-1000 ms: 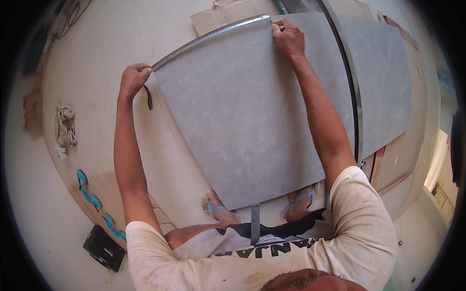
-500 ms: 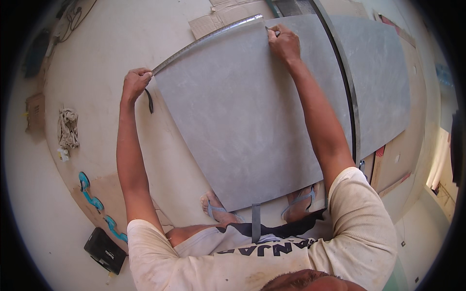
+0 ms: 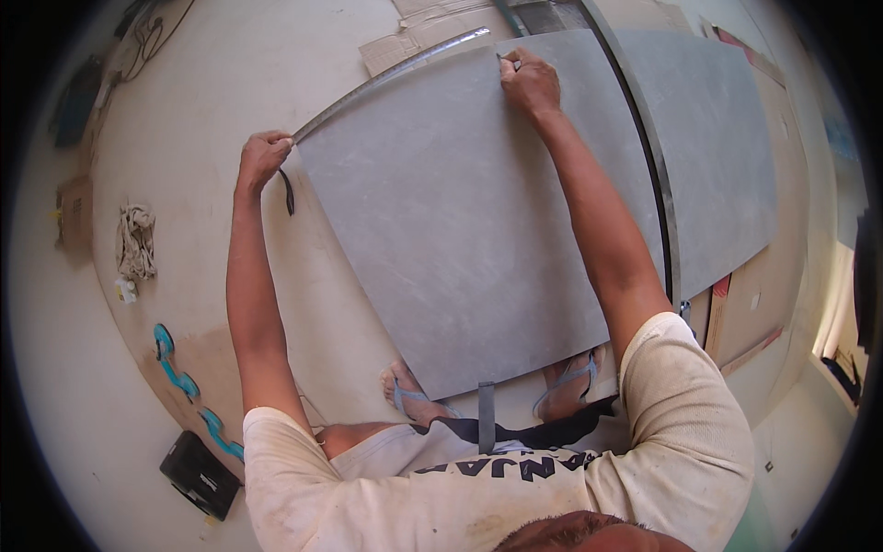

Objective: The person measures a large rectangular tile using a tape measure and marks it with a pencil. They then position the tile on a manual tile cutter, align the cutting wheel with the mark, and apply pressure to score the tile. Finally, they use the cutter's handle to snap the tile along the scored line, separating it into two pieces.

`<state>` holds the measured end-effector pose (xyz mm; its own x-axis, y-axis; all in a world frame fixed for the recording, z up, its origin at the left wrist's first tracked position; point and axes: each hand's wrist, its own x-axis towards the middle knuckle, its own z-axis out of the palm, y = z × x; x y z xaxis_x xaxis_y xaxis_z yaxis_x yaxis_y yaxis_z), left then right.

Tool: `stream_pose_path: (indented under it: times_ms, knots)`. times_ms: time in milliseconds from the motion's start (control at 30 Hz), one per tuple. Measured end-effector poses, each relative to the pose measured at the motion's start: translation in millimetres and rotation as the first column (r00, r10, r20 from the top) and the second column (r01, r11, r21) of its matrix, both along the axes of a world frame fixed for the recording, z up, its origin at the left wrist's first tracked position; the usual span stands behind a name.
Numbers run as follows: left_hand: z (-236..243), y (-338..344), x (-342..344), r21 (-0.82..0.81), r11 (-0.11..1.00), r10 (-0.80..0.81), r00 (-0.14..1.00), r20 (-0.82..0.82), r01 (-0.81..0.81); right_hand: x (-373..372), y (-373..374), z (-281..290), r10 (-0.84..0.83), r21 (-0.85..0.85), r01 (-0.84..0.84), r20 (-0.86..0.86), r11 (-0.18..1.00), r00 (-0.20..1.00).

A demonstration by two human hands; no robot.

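Observation:
A large grey tile [image 3: 441, 221] lies before me, its near edge between my feet. At its far left corner, my left hand [image 3: 264, 158] is closed on one end of a measuring tape [image 3: 395, 74]. The silver blade stretches rightward along the tile's far edge, and its free end stands a little off that edge. From below the left hand hangs a black strap [image 3: 290, 193]. My right hand [image 3: 532, 83] is closed around a small, thin, dark pencil-like thing [image 3: 516, 65], resting at the far edge just right of the blade's end. The fingers hide most of it.
A long dark metal rail [image 3: 648, 138] crosses the grey surface on the right. Cardboard [image 3: 395, 51] lies beyond the tile. Along the left are teal suction lifters [image 3: 175, 373], a black case [image 3: 198, 474], a crumpled cloth [image 3: 136, 241] and a brown box [image 3: 74, 213].
The blade's free end has shifted slightly left, away from the tile's edge and the right hand. Both hands keep their grip; the whole view has shifted slightly.

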<state>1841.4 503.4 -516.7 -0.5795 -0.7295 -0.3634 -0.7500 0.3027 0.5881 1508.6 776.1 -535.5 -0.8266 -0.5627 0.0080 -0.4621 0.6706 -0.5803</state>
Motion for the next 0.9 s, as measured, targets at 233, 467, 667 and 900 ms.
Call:
stream_pose_path:
  times_ms: [233, 467, 667, 900]
  knots:
    - [-6, -7, 4, 0.102, 0.994, 0.047, 0.999, -0.017, -0.045, -6, -15, -6, 0.045, 0.005, -0.045, -0.041, 0.999, 0.998]
    - [1, 2, -1, 0.067, 0.997, 0.042, 0.999, -0.032, -0.04, -1, 4, -4, -0.019, -0.067, 0.016, -0.042, 0.998, 0.999]
    - [-7, 1, 1, 0.079, 0.996, 0.04, 0.999, -0.036, -0.037, -8, 6, -3, 0.023, -0.064, -0.03, -0.096, 0.998, 0.995]
    - [-4, 0, 0, 0.006, 0.999, 0.044, 0.999, -0.032, -0.044, -1, 5, -5, 0.016, -0.027, -0.018, -0.06, 0.999, 0.998]
